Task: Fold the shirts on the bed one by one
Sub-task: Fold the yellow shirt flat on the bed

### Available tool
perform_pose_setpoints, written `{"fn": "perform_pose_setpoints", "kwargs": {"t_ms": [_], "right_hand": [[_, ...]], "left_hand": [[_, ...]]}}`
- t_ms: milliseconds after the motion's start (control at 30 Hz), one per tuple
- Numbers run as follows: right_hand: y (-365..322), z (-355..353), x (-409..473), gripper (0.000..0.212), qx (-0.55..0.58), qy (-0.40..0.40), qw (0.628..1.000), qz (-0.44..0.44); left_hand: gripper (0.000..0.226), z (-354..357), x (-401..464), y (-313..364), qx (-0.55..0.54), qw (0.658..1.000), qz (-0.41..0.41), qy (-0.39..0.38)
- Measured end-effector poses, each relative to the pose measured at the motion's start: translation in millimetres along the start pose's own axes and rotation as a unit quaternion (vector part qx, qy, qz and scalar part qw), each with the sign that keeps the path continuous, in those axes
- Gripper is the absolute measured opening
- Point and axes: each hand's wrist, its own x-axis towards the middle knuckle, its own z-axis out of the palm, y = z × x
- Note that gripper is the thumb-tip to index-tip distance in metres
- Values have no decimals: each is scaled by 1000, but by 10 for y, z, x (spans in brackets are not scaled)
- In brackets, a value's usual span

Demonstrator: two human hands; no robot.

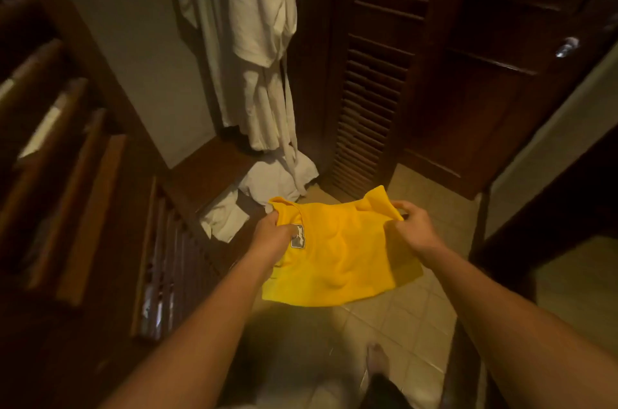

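A folded yellow shirt [337, 251] with a small grey patch hangs in the air in front of me, over a tiled floor. My left hand [272, 234] grips its upper left edge beside the patch. Pinching the upper right corner is my right hand [416, 226]. The shirt's lower half droops between my forearms. No bed shows in the head view.
A white robe [257, 50] hangs ahead, its hem on a dark wooden ledge [207, 167] with white cloths [227, 218]. A louvred wooden door [374, 74] stands to the right, wooden shelves [67, 174] to the left. My bare foot [378, 358] is on the tiled floor [411, 325].
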Motion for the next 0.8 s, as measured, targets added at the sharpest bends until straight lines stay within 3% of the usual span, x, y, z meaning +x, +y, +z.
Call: {"fn": "perform_pose_setpoints", "kwargs": {"t_ms": [333,533,800], "right_hand": [[-580,-629,2117,41,-37,-114,991,-61],[-1049,-231,2824,49,-42,-189,976,-104],[-1772,753,3539,51,-65,-265,949,-158]], "left_hand": [[25,662,1110,872,-60,993,-24,95],[37,456,1547,1062,-94,977,-50,186],[11,-267,2191,1063,-165,942,-84,279]]}}
